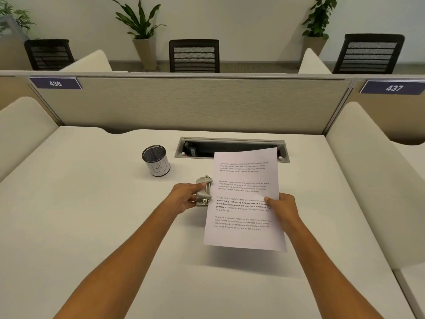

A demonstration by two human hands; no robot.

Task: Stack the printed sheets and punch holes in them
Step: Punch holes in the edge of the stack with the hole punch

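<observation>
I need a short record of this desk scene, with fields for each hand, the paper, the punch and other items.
left hand: grips the hole punch, on the desk
right hand: holds the printed sheets by their right edge
sheets: lifted off the desk, left edge at the punch
punch lever: cannot tell if pressed
other: mesh pen cup, left of the open cable tray

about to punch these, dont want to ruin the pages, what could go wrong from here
1. The printed sheets are lifted off the desk, held by the right hand at one edge only; they could fan out or enter the hole punch crooked, giving misaligned holes.
2. The left hand has its thumb on the punch; pressing early, before the edge is fully seated, may put the holes too close to the edge.
</observation>
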